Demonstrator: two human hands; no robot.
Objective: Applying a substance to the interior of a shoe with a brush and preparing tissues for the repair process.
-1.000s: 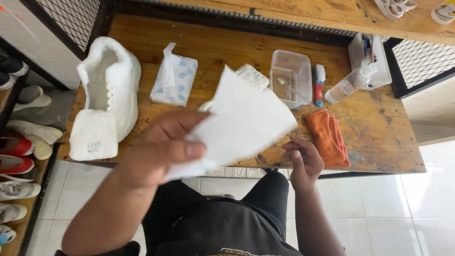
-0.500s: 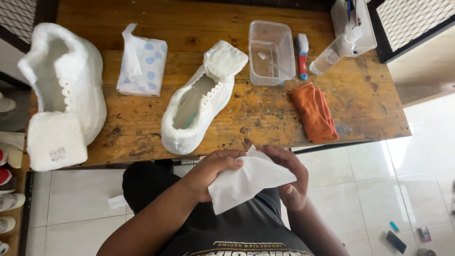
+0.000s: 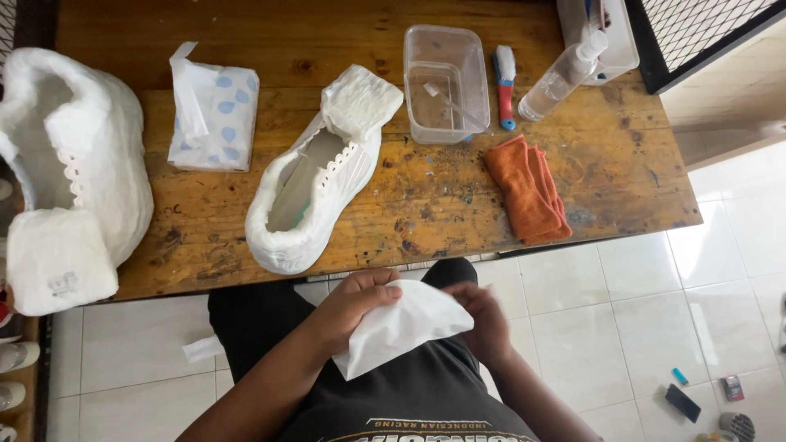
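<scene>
Both hands hold one white tissue sheet [image 3: 399, 329] in my lap, below the table's front edge. My left hand [image 3: 354, 306] pinches its upper left corner. My right hand [image 3: 485, 319] grips its right side, partly hidden behind the sheet. On the wooden table [image 3: 426, 205] just above lies a white shoe [image 3: 315, 184] wrapped in tissue, toe toward me. A second wrapped white shoe [image 3: 70, 164] lies at the left end. A blue-spotted tissue pack [image 3: 214, 115] sits between them, one sheet sticking out.
A clear plastic tub [image 3: 444, 82] with liquid, a small red-handled brush [image 3: 506, 86] and a clear spray bottle [image 3: 565, 74] stand at the table's back right. A folded orange cloth [image 3: 528, 190] lies near the front edge. Scrap tissue [image 3: 201, 349] and small items [image 3: 682, 401] lie on the tiled floor.
The tissue sheet came down from in front of the table to my lap, and my right hand joined my left hand on it. The view shifted, showing the second shoe.
</scene>
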